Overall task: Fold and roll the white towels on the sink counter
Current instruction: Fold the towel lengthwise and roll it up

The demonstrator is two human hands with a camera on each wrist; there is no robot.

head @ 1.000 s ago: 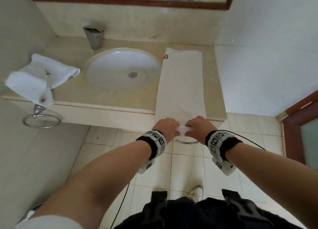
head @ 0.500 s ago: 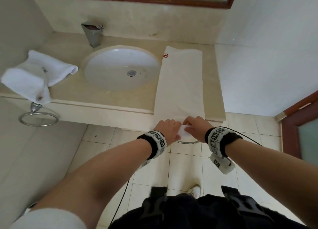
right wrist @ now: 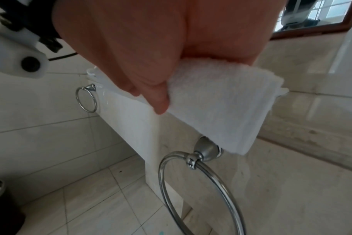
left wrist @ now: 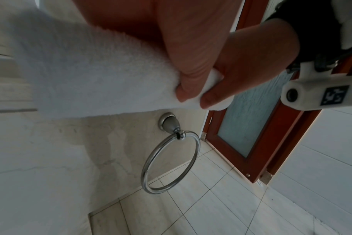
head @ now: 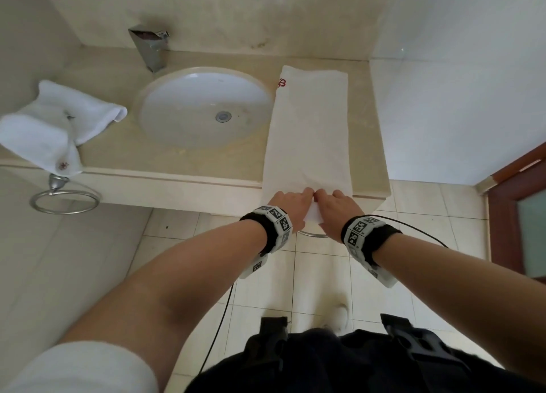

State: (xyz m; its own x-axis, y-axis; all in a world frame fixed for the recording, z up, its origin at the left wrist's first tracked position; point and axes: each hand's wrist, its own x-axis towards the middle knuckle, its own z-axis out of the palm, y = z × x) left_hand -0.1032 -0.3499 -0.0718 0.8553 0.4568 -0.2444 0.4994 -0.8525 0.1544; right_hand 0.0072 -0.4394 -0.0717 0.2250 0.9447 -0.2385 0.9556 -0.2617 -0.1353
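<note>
Head view shows our left hand (head: 291,206) and right hand (head: 336,210) side by side, gripping the folded towel (head: 310,132) at the table (head: 183,162) front edge. Left wrist view shows our fingers (left wrist: 189,66) pinching its hanging end above a towel ring (left wrist: 169,162); right wrist view shows our thumb clamping it too.

Nubby terry-cloth towel (left wrist: 94,76), polished chrome ring (left wrist: 169,162) — glossy stone counter (head: 165,162)

Sink (head: 204,105) sunk in the tabletop (head: 165,162), taken as landmark. Behind it, the faucet (head: 150,48). Left of it, a bunched towel (head: 56,123) at the tabletop's front edge, above a towel ring (head: 65,201). Right of it, a long folded towel (head: 310,126) lying front to back, near end overhanging the edge in both hands: left hand (head: 291,205), right hand (head: 336,209). Second ring (left wrist: 169,162) below.
</note>
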